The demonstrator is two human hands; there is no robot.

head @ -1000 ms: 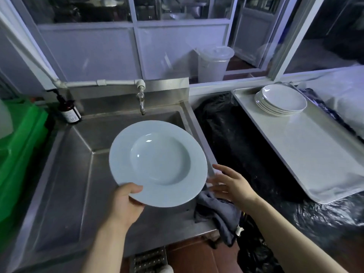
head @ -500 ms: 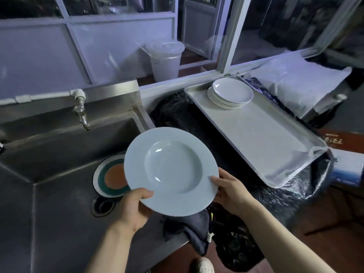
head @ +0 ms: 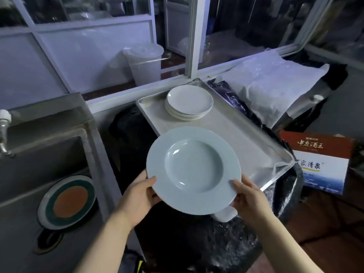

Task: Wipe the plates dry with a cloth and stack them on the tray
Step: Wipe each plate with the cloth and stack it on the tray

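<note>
I hold a pale blue deep plate [head: 194,170] with a wide rim, face up, over the near end of the metal tray [head: 246,140]. My left hand [head: 138,196] grips its near left rim and my right hand [head: 248,200] grips its near right rim. A stack of several white plates [head: 189,102] sits at the tray's far end. A plate with a green ring and orange centre [head: 67,200] lies in the steel sink [head: 39,154] at the left. The cloth is not in view.
A tap [head: 4,133] juts out at the far left over the sink. Black plastic sheeting [head: 128,134] covers the counter between sink and tray. A red, white and blue printed box [head: 317,162] stands right of the tray. A white lidded bucket [head: 144,62] stands behind the window.
The plate has moved right, from above the sink to above the tray's near end. My right hand left the cloth and took the plate's right rim. My view swung right.
</note>
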